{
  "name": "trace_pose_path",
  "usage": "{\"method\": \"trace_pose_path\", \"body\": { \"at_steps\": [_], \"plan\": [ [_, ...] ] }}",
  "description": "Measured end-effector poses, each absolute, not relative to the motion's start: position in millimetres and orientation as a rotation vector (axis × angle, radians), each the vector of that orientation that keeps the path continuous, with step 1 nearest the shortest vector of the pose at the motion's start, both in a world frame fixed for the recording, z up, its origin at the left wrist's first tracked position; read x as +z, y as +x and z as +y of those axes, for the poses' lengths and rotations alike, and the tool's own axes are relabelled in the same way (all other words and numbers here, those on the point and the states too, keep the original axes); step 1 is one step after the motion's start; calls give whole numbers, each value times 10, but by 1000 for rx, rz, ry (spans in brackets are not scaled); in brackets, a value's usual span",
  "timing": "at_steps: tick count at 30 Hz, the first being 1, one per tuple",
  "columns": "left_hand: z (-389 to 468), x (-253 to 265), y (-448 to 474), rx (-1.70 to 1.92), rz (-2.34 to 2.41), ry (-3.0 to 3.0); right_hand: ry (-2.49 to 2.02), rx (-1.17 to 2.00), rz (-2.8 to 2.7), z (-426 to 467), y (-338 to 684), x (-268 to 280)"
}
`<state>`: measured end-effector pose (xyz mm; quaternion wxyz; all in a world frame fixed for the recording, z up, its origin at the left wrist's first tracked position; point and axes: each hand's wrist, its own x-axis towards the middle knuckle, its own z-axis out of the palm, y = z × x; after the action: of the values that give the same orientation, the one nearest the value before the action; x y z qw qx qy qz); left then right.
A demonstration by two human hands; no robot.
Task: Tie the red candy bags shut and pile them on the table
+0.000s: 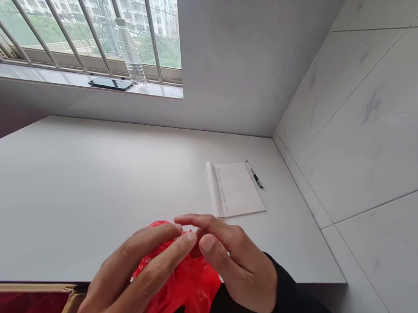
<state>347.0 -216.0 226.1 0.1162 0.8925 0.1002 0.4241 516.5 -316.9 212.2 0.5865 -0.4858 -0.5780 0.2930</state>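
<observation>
A crumpled red plastic bag (190, 288) is bunched up between my hands at the near edge of the white table. My left hand (130, 272) curls over its left side, with thumb and fingers bent around the thin plastic. From the right, my right hand (243, 267) closes on the top of the bag, its fingertips meeting those of my left hand. Part of the bag sits behind my left fingers, and its lower folds hang loose in front of my dark clothing. The exact grip of the right fingertips is partly hidden.
On the white table (92, 181) lie an open notepad (241, 189) and a black pen (255, 175). A water bottle (132, 55) and a phone (110, 83) rest on the windowsill. An open box (15, 287) is at lower left; a tiled wall (384, 124) borders the right.
</observation>
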Motion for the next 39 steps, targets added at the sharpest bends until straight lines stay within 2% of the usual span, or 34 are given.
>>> {"method": "trace_pose_path", "body": {
  "at_steps": [4, 13, 17, 22, 28, 31, 34, 39],
  "plan": [
    [-2128, 2228, 3528, 1213, 243, 2620, -1175, 608, -1400, -3112, 5166, 2049],
    [-1888, 2045, 3368, 817, 229, 2707, -1275, 477, -1285, -3065, 5166, 1954],
    [-1724, 1793, 3140, 856, 297, 2774, -1375, 548, -1206, -3105, 5228, 1777],
    [-1603, 1473, 2832, 1047, 611, 2759, -1454, 668, -1026, -3158, 5341, 1455],
    [-1801, 1735, 2968, 1204, 936, 2275, -1156, 711, -868, -3101, 5375, 1541],
    [-1940, 1789, 3131, 1189, 902, 2010, -948, 822, -801, -3056, 5295, 1625],
    [-1967, 1623, 3238, 1033, 809, 2068, -864, 929, -777, -3019, 5163, 1656],
    [-1821, 1273, 3308, 880, 992, 2212, -867, 938, -772, -2907, 5020, 1520]
  ]
}}
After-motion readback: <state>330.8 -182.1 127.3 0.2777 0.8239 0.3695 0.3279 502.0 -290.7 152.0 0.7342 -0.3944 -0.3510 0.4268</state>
